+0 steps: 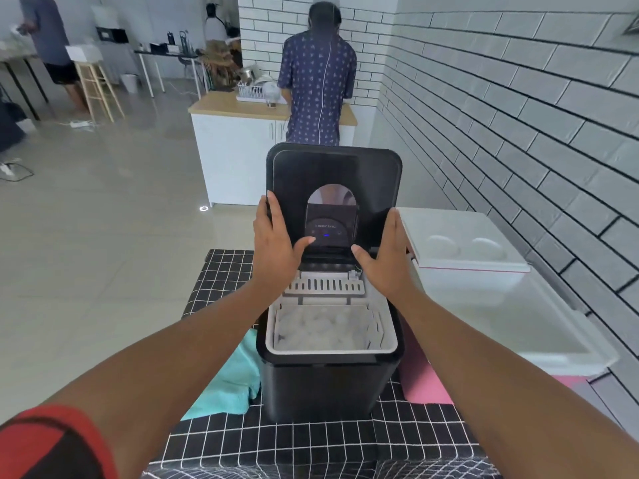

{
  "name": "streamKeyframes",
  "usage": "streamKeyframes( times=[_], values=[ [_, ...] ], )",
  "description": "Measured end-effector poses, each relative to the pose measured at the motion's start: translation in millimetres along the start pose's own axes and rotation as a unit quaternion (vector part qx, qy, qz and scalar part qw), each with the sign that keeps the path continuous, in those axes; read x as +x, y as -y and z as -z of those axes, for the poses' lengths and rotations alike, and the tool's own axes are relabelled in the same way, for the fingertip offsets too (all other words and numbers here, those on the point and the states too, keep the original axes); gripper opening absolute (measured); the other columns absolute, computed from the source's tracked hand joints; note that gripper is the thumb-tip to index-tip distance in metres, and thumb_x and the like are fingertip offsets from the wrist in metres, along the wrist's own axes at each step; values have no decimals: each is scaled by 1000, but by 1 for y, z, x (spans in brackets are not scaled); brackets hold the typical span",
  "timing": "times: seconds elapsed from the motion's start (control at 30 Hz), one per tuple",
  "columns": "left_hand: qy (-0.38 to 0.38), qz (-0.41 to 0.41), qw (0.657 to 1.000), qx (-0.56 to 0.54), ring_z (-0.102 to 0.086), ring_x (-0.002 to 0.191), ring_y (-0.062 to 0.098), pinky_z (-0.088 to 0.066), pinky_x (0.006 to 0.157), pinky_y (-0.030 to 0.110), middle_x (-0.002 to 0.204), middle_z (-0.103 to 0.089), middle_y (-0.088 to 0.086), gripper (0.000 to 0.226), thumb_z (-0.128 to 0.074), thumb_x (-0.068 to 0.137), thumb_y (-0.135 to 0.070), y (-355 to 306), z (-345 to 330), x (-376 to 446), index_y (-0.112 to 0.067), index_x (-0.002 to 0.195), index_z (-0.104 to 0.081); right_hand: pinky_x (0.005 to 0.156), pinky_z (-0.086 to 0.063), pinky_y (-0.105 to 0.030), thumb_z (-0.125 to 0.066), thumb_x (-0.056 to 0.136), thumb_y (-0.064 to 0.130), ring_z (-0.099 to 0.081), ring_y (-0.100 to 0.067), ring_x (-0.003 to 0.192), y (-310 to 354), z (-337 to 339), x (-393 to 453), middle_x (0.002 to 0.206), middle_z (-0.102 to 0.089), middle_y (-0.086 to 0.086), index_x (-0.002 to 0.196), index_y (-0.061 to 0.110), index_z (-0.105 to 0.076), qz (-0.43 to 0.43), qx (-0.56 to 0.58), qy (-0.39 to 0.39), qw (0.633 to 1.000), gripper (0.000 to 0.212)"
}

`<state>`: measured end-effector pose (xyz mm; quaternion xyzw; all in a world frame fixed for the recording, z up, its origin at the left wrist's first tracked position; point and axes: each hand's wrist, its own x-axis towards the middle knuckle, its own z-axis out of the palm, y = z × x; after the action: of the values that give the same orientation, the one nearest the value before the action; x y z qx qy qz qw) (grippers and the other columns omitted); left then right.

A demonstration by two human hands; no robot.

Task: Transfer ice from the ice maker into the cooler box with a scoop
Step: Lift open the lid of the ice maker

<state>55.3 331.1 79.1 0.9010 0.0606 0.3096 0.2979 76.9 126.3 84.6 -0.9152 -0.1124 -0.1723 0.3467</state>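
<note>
A black ice maker (325, 388) stands on a black grid-patterned tablecloth, its lid (373, 181) raised upright. Ice cubes (321, 328) fill the white basket inside. My left hand (276, 240) holds the lid's left edge, fingers along the side and thumb on its inner face. My right hand (383, 252) holds the lid's right edge the same way. Just to the right, a white cooler box (539, 344) with pink sides sits with its lid (463, 240) up. No scoop is visible.
A teal cloth (228, 385) lies left of the ice maker. A white brick wall (518, 115) runs along the right. A person (316, 77) stands at a counter behind, back turned; another person (48, 39) is far left near a wooden stool (96, 88).
</note>
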Motion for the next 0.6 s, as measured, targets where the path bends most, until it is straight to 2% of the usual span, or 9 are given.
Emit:
streamKeyframes(
  times=[0.17,0.33,0.43,0.6],
  values=[
    [28,3,1000,13,-14,146,31,-24,118,43,160,-9,18,99,-61,88,-50,10,-4,1,-5,153,0,118,-21,-39,-65,88,35,-6,-22,147,-11,-2,0,161,1,-3,153,14,-1,4,5,39,999,93],
    [20,26,999,7,-15,146,29,-31,115,46,160,-10,12,97,-60,88,-53,7,2,-1,-7,153,-5,114,-29,-46,-65,88,28,-20,-20,144,-34,13,-3,158,-16,2,152,21,-12,36,53,68,996,84],
    [-32,27,999,26,-17,145,27,-23,118,43,158,-18,13,85,-53,92,-50,-21,-1,-9,-6,153,-13,115,-27,-42,-63,89,27,-23,-16,142,-64,32,-7,156,-23,5,150,27,-18,52,28,74,996,76],
    [14,9,998,-58,-28,141,22,-27,117,39,154,-28,8,70,-51,96,-41,-102,-31,-24,-9,152,-24,109,-38,-36,-64,88,18,-43,-12,128,-137,83,-13,140,-43,6,144,30,-33,38,15,74,996,65]
  ],
)
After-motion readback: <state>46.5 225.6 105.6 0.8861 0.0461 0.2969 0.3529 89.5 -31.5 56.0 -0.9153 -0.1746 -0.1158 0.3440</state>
